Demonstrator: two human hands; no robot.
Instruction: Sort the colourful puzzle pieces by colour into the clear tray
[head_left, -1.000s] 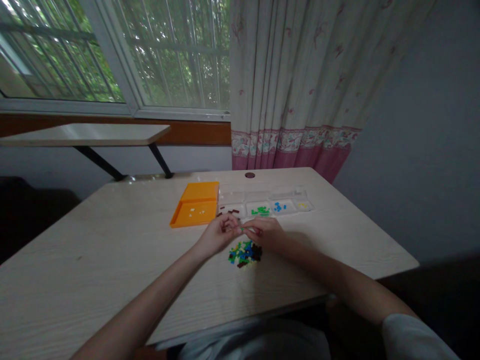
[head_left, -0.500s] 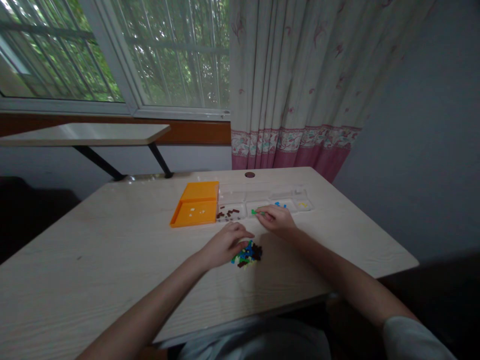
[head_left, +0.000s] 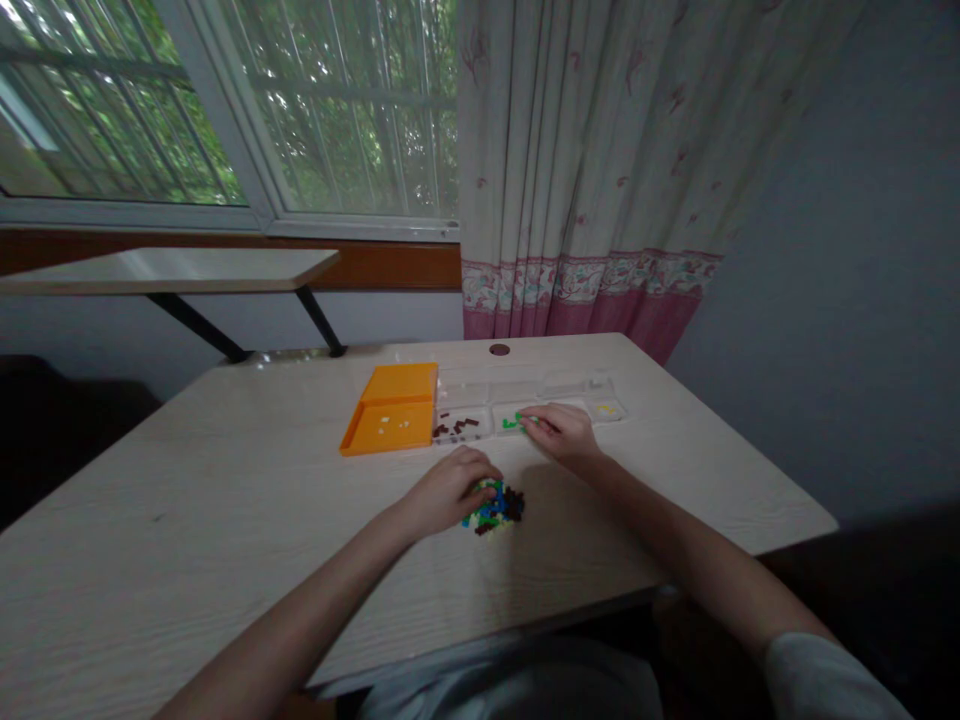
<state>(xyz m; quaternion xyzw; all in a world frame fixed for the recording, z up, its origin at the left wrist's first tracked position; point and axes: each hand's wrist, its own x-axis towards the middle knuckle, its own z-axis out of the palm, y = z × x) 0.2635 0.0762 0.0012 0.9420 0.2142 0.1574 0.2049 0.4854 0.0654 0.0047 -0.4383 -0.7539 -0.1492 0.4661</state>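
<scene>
In front of you, a white-framed sliding window (head_left: 262, 215) looks out through bars onto green foliage, and a cream curtain with a floral print and a pink lower band (head_left: 577, 150) hangs beside it, next to a plain grey-blue wall (head_left: 840, 300). You are at a pale wood-grain table (head_left: 300, 490); a raised white shelf on black supports (head_left: 217, 265) stands at its far left, and a round dark-brown disc (head_left: 499, 350) is set near the far edge.

Past your hands lies an open orange plastic case (head_left: 401, 383), with a few small white pieces (head_left: 385, 420) in its near half. Touching its right side is a row of clear plastic compartments with their lids laid back (head_left: 514, 386). From left to right you can see small dark-brown pieces (head_left: 471, 422), small bright-green pieces (head_left: 511, 424) and, at the far right, small yellow pieces (head_left: 606, 409).

Your left hand (head_left: 448, 492) is at the mixed pile of small coloured plastic pieces (head_left: 499, 512) on the bare tabletop, its fingers curled over the left part with a narrow gap to the thumb; you cannot tell whether they grip one. Your right hand (head_left: 564, 436) is over the row, its fingertips close together at the green pieces; whether they pinch one is too small to tell. That hand hides part of the compartments behind it.
</scene>
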